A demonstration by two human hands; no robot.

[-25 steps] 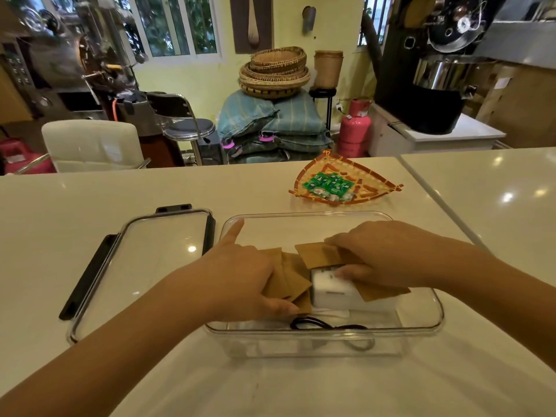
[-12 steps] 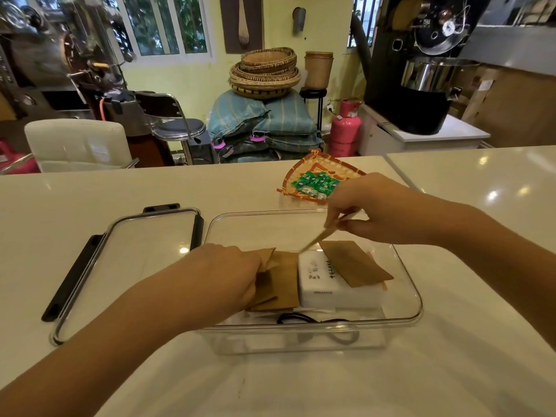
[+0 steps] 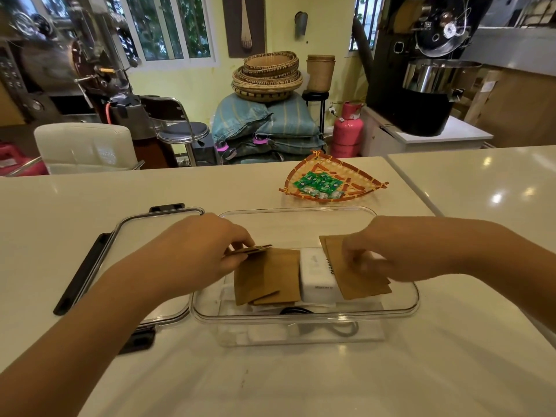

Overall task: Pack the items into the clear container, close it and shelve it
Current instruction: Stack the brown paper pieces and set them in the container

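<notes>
A clear container (image 3: 304,316) stands open on the white counter in front of me. Inside it lie a white box (image 3: 316,275), a dark cable (image 3: 293,311) and brown paper envelopes. My left hand (image 3: 198,251) pinches the top of the left stack of envelopes (image 3: 266,276). On the right stack of envelopes (image 3: 353,279), which lies over the white box, my right hand (image 3: 391,249) rests with its fingers down. The container's clear lid (image 3: 144,233) with black clasps lies flat to the left, partly hidden by my left arm.
A woven tray (image 3: 352,173) with several green packets (image 3: 320,185) sits beyond the container. A seam in the counter runs along the right. Chairs, sacks, baskets and a pink gas cylinder stand behind the counter.
My right hand has come down from holding one envelope up and now lies on the right stack. My left hand has shifted to pinch the top of the left stack.
</notes>
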